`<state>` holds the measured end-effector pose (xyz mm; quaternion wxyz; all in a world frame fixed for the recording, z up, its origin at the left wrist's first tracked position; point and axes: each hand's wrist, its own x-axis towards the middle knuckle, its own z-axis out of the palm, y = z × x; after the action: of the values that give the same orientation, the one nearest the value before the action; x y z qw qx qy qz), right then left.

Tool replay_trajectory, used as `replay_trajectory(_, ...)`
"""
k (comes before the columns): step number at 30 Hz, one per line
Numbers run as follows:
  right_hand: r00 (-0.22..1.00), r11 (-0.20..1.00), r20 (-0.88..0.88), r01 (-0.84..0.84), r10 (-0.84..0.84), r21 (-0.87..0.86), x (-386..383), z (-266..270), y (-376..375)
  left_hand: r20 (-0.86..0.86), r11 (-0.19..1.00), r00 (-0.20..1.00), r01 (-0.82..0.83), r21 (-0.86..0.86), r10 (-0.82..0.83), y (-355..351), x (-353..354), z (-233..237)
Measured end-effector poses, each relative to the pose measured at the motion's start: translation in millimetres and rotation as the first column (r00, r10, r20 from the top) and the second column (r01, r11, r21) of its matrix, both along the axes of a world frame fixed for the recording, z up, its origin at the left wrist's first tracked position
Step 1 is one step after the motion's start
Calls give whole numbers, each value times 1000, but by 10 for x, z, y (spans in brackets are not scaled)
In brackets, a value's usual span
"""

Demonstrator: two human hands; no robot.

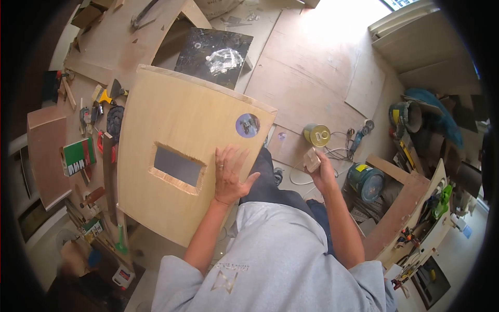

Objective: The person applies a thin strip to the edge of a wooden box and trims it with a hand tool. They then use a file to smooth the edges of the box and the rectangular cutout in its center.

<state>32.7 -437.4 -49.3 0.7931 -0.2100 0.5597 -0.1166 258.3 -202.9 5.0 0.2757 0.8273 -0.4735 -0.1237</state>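
Note:
My left hand [232,174] lies flat with its fingers spread on a pale plywood panel [182,109]. The panel has a rectangular cutout [178,166] with rough, splintered edges, just left of the hand. Above my fingers there is a round hole [248,126] near the panel's right edge. My right hand [325,174] is off to the right of the panel, its fingers closed around a small pale block [312,159], which looks like a sanding block. A can with a gold-coloured lid [317,135] stands on the floor just beyond that hand.
Behind the panel lies a dark, white-smeared board [214,56]. A workbench on the left bears a scraper with a yellow handle [104,96], a green box [79,156] and several tools. On the right are a power tool with a cord [358,139], a paint bucket [365,182] and wooden boards [400,205].

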Motion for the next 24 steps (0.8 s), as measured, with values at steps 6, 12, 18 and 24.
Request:
replay_trajectory(6,995,996,-48,-84,84,10,1023,-38,-536,-37,994,994,96,-44,-98,-481,280,-148)
replay_trajectory(12,987,988,-97,-118,128,100,1525,90,-692,-35,996,995,87,-32,-88,-558,292,-269)
replay_trajectory(18,976,982,-154,-136,156,132,1527,-148,-716,-38,997,996,82,3,-82,-590,287,-257)
replay_trajectory(24,971,989,-198,-114,131,94,1294,-478,-668,-1,995,995,96,39,-96,-619,290,-255)
